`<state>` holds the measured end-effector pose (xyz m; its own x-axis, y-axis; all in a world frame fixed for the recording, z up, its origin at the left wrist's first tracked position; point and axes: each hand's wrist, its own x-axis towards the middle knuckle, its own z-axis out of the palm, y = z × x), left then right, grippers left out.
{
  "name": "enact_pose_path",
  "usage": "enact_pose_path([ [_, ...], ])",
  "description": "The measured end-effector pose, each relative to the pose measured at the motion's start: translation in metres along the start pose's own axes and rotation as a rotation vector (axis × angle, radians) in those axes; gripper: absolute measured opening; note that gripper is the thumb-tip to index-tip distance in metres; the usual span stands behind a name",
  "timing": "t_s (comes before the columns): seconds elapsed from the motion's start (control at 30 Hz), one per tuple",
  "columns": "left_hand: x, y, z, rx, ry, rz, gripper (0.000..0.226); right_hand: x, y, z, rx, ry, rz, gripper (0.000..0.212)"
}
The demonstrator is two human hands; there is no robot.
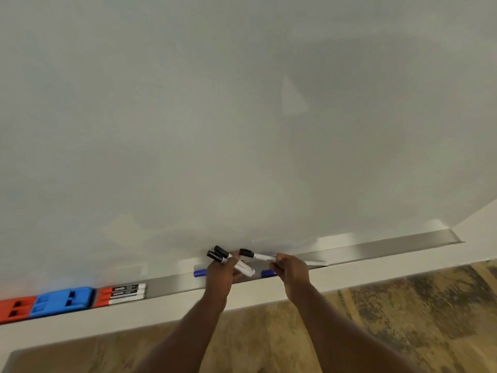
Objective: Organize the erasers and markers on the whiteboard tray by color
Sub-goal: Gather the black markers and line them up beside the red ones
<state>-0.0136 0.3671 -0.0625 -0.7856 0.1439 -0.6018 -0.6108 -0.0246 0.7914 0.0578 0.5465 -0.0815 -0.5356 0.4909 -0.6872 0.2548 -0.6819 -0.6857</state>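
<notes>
My left hand [219, 274] grips two black-capped markers [218, 255], caps pointing up and left above the metal tray [376, 251]. My right hand [291, 270] pinches a third black-capped marker [255, 254] by its white barrel, cap pointing left. Two blue-capped markers lie in the tray, one [199, 273] just left of my left hand, the other [266, 273] between my hands, both partly hidden. Three red-capped markers [122, 293] lie stacked further left. A blue eraser [61, 301] and a red eraser [14, 309] sit at the tray's far left.
The whiteboard [242, 117] fills the view above the tray. The tray's right stretch up to its end [454, 239] holds nothing. A white ledge [134, 316] runs below the tray, with wood-pattern floor [403, 305] beneath.
</notes>
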Motion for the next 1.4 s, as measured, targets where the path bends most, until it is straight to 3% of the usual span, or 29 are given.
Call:
enact_pose_path([
  [0.07, -0.006, 0.007, -0.009, -0.066, -0.024, 0.043, 0.015, -0.01, 0.012, 0.015, -0.037, -0.021, -0.061, 0.032],
  [0.17, -0.013, 0.018, -0.021, -0.166, -0.021, 0.041, 0.02, -0.03, 0.017, 0.035, 0.101, -0.132, 0.009, 0.018],
  [0.33, -0.025, 0.031, -0.046, -0.195, -0.024, 0.066, 0.02, -0.053, 0.035, 0.081, -0.031, -0.243, 0.026, 0.019],
  [0.67, -0.031, 0.043, -0.118, -0.144, 0.127, 0.141, 0.018, -0.083, 0.075, 0.142, -0.165, -0.421, 0.016, 0.015],
  [0.77, -0.027, 0.041, -0.137, -0.16, 0.186, 0.106, 0.016, -0.09, 0.09, 0.153, -0.168, -0.456, 0.056, 0.023],
  [0.93, -0.022, 0.039, -0.162, -0.24, 0.201, 0.033, 0.007, -0.092, 0.112, 0.168, -0.17, -0.431, 0.091, 0.021],
  [1.27, 0.003, 0.045, -0.208, -0.362, 0.212, -0.056, 0.018, -0.073, 0.122, 0.173, -0.313, -0.211, 0.006, 0.02],
  [1.4, 0.022, 0.044, -0.226, -0.213, 0.129, -0.122, 0.025, -0.063, 0.126, 0.174, -0.461, -0.14, -0.072, 0.023],
])
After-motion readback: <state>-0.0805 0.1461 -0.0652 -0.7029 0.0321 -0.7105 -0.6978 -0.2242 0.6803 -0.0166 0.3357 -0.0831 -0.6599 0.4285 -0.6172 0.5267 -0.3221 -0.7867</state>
